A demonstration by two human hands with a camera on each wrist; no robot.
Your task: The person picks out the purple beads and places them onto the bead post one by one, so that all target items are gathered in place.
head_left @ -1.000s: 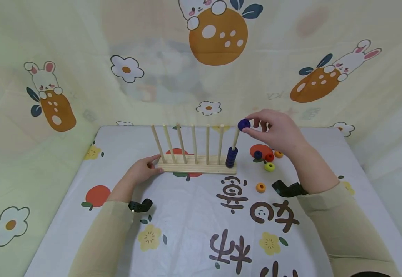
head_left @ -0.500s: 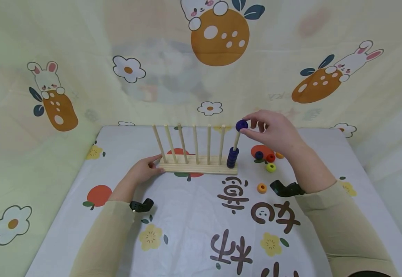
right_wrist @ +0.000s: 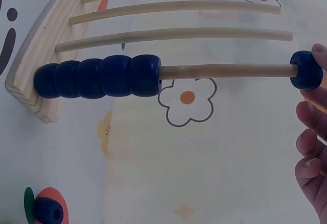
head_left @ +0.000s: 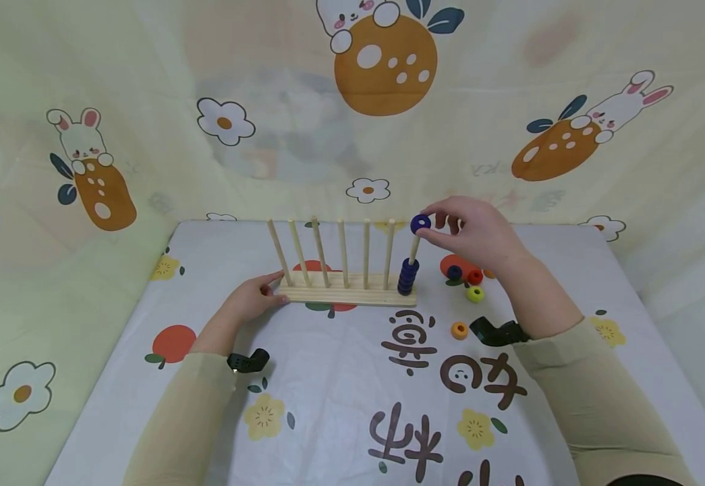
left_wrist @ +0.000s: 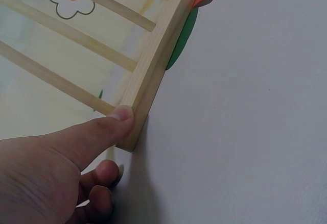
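Note:
A wooden peg rack with a row of upright pegs stands on the table. My left hand grips the left end of its base; in the left wrist view the thumb presses on the base's edge. The rightmost peg carries a stack of several dark blue beads at its foot. My right hand pinches another dark blue bead between thumb and fingertips. This bead sits at the tip of that peg, and its hole shows in the head view.
Right of the rack lie loose beads: a dark blue one, a red one, a yellow one and an orange one. Another orange bead is partly hidden by my right arm. A printed cloth covers the table.
My right hand has moved slightly left and down with the blue bead, bringing it to the tip of the rightmost peg; the bead has turned so its hole shows. My left hand stays on the base.

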